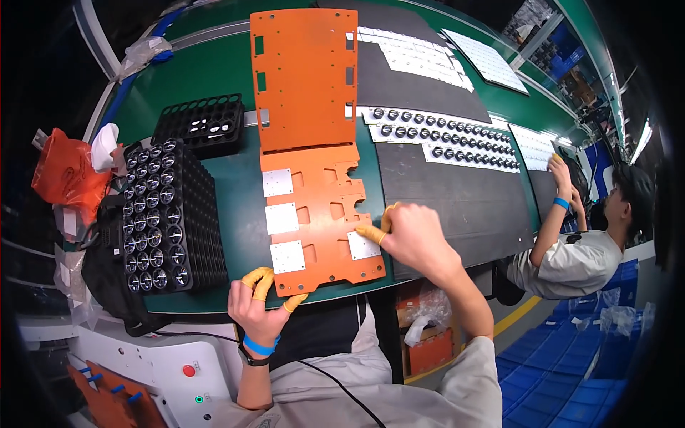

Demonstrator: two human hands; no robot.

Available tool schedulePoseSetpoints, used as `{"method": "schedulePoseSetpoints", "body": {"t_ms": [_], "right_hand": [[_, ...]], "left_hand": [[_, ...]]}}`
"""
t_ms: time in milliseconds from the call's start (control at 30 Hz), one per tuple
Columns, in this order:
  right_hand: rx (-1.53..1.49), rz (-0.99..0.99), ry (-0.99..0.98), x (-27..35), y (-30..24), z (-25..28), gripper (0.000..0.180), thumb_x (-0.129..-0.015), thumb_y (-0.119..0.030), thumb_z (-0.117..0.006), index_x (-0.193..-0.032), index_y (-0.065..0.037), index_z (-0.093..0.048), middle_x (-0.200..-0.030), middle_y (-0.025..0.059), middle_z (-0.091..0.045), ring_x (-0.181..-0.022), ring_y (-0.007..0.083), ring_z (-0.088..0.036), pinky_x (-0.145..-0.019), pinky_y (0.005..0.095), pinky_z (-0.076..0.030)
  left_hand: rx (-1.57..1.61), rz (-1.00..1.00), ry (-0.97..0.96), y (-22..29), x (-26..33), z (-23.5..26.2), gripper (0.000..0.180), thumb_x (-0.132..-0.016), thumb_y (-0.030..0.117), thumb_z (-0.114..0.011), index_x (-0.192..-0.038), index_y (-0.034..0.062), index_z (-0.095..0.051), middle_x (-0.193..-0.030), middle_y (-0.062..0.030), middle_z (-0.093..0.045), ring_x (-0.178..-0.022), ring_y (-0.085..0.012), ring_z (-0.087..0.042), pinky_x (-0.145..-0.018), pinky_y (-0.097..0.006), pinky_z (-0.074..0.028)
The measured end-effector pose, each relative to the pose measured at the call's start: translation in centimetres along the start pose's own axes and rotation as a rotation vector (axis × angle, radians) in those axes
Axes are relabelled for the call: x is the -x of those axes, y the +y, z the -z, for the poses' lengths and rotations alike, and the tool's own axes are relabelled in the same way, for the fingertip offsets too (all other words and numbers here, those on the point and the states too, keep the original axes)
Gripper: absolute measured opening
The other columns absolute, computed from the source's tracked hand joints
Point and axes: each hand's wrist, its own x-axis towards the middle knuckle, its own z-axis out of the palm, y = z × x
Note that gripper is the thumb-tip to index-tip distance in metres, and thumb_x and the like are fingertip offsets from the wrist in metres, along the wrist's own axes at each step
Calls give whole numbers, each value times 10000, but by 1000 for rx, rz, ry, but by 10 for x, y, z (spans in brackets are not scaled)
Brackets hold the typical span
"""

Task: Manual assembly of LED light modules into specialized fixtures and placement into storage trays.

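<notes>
My right hand (417, 239), in yellow finger covers, has its thumb tip on the corner of a white square plate (363, 247); its index finger is bent and stands apart from the thumb. That plate lies at the right side of an orange fixture (325, 246). Along the fixture's left side lie three more white square plates (282, 219). At the near left corner is my left hand (255, 307), thumb and fingers spread beside the edge, gripping nothing visible. The fixture's orange lid (305, 78) stands raised behind it.
A tall stack of black trays (168, 221) with shiny round parts stands left, before another black tray (203, 118). On a dark mat (449, 214) to the right lie white strips with black round parts (474, 151). A co-worker (581, 257) reaches toward white boards (531, 146).
</notes>
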Motion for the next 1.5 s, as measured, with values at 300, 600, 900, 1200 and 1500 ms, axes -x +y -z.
{"method": "schedulePoseSetpoints", "body": {"t_ms": [300, 600, 900, 1200, 1500], "right_hand": [[-788, -98, 18, 15, 16, 15, 341, -928, -257, -764, -751, 14, -660, -637, 83, -548, -619, 102, -488, -565, 312, -424], [307, 111, 552, 6, 124, -11, 257, -845, -34, -687, -1099, -28, -720, -1009, 89, -626, -951, 277, -580, -819, 401, -464], [-2, -55, 508, -11, 124, -9, 233, -798, -147, -800, -973, -45, -684, -909, 85, -626, -891, 287, -585, -812, 392, -446], [215, 47, 712, -70, 141, -19, 255, -782, -195, -829, -939, -31, -713, -959, 98, -620, -956, 295, -573, -835, 423, -435], [207, -20, 784, -80, 129, -22, 361, -820, -172, -807, -1120, -9, -689, -974, 116, -618, -954, 310, -573, -835, 433, -447]], "left_hand": [[12, 10, -19, 0, 3, 2, 616, -631, 502, -924, -950, 8, -739, -973, -72, -663, -856, -267, -602, -699, -397, -508], [14, -19, 37, 2, -5, 1, 547, -634, 484, -921, -892, 37, -740, -946, -40, -671, -799, -243, -598, -649, -369, -496], [-5, -13, 17, -1, -2, 0, 569, -631, 511, -912, -903, 39, -746, -959, -42, -675, -813, -248, -605, -665, -373, -506], [22, 19, -25, 0, 0, -2, 630, -634, 541, -913, -935, 15, -741, -964, -69, -665, -846, -271, -599, -693, -396, -504], [20, -13, 16, 0, -5, 2, 557, -648, 497, -909, -912, 39, -733, -960, -42, -688, -796, -252, -604, -666, -378, -500]]}}
